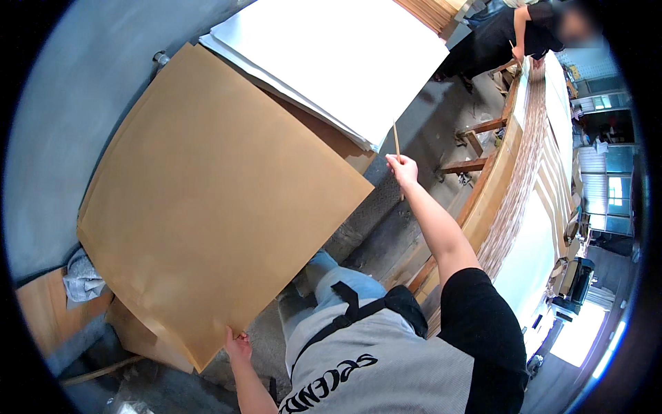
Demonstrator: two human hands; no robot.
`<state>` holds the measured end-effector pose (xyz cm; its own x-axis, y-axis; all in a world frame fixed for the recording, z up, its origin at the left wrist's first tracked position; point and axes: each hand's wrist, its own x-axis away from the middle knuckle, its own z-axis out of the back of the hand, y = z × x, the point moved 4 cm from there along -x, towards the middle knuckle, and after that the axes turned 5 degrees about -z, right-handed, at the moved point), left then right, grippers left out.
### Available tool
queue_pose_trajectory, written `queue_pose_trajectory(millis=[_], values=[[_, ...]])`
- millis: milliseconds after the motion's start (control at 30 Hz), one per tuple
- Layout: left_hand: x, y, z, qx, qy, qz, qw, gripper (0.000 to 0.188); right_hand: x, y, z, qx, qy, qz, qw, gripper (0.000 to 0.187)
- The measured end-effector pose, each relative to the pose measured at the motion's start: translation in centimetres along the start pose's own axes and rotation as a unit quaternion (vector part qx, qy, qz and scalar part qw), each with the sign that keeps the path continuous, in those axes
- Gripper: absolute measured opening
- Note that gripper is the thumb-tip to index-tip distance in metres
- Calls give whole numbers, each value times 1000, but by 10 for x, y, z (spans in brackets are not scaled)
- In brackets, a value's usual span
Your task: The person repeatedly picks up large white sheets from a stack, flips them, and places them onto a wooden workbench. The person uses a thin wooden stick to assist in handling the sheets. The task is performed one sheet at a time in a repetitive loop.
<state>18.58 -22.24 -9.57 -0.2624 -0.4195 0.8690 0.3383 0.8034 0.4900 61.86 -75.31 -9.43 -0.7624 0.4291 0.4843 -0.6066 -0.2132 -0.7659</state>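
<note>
Room: I see a workshop with a grey concrete floor point(414, 131) and a grey wall point(76, 103) on my left.
Brown sheets: a large stack of brown paper sheets point(214, 193) leans toward the wall, filling the left half of my view.
White sheets: a stack of white sheets point(338, 55) lies behind and partly over the brown ones.
Left hand: my left hand point(238, 345) pinches the lower corner of the top brown sheet.
Right hand: my right hand point(402, 169) is closed on a thin wooden stick point(396, 141), held upright just beside the white stack's corner.
Cloth: a grey rag point(83, 279) sits under the brown stack's left edge.
Bench: a long wooden bench point(524, 179) carrying pale sheets runs along my right.
Open room: bare floor lies between stacks and bench.
Other person: someone in black point(503, 34) works at the far end.
</note>
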Motion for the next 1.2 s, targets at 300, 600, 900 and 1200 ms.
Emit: queue_pose_trajectory(millis=[300, 600, 900, 1200], values=[[5, 6, 1, -17, 11, 16, 1000, 22, -55, -32, -26, 329, 9, 65, 942, 16], [6, 5, 6, -3, 36, 30, 999, 23, -71, -44, -8, 266, -73, 84, 958, 26], [-8, -8, 10, 5, -12, 25, 1000, 23, -95, -65, -16, 285, -44, 138, 948, 26], [-10, -5, -16, 41, -62, -9, 997, 28, -88, -123, 4, -77, 4, 112, 991, 25]])
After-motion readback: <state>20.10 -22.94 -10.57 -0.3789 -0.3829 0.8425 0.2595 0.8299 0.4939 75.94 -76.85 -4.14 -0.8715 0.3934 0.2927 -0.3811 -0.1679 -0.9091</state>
